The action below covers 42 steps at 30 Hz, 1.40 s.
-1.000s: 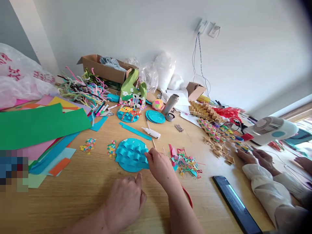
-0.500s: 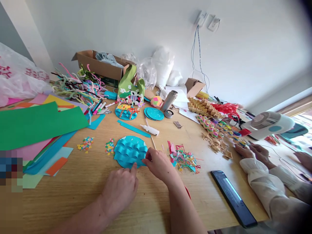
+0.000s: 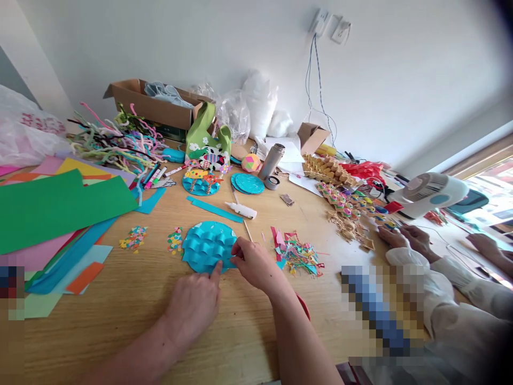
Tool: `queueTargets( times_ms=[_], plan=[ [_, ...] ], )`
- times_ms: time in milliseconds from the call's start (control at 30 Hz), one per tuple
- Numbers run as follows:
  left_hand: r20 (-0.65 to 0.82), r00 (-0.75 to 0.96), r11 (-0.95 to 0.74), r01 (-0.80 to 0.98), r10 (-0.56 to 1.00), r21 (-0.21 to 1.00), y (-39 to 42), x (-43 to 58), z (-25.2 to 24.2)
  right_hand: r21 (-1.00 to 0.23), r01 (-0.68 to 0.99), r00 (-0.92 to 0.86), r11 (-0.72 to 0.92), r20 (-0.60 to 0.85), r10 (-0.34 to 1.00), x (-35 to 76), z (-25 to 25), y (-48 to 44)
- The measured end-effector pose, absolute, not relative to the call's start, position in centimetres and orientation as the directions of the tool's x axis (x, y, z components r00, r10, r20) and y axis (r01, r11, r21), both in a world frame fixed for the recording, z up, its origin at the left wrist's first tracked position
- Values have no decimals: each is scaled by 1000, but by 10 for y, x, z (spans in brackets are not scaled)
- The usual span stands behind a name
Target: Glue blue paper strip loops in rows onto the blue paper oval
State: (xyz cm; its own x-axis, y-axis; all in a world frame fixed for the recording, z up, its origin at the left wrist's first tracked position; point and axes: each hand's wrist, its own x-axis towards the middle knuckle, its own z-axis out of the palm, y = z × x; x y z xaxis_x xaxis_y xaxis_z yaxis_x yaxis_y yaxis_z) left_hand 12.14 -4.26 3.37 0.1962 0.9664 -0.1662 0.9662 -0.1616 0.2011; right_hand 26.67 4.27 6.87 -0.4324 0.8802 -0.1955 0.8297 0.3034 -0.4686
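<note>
A round blue paper disc (image 3: 206, 248) covered in rows of curved paper strips lies on the table in front of me. My left hand (image 3: 196, 302) rests palm down at its near edge, index finger stretched out and pressing on the lowest row, the other fingers bent. At the disc's right edge, my right hand (image 3: 254, 264) is closed in a pinch on the end of a blue paper strip (image 3: 229, 264), mostly hidden by the fingers. Beyond the disc lie a white glue bottle (image 3: 241, 210), a long blue paper strip (image 3: 214, 209) and a thin wooden stick (image 3: 248, 231).
Colored paper sheets (image 3: 60, 208) spread on the left, near paper dots (image 3: 134, 238). Paper scraps (image 3: 300, 254) lie right of my hand. Behind stand a decorated disc (image 3: 200, 183), a steel flask (image 3: 272, 161) and a cardboard box (image 3: 152, 109). A co-worker's hands (image 3: 414, 239) work beside a fan (image 3: 428, 193).
The view has shifted slightly, so the table things sit a little further left. My left fingertip still presses the disc, and my right hand keeps its pinch at the edge.
</note>
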Motion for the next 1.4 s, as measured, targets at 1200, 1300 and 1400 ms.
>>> queueTargets(
  times_ms=[1200,1300,1400],
  plan=[
    [-264,147,-110,982,953,152,-35,114,37,-638,770,-349,-11,-437,829,285,45,41],
    [-264,145,-109,983,954,145,-34,114,38,-707,706,-387,-43,-436,812,289,38,43],
    [-251,142,-108,984,958,143,-35,114,38,-763,636,-415,-121,-469,780,289,36,45]
  ],
)
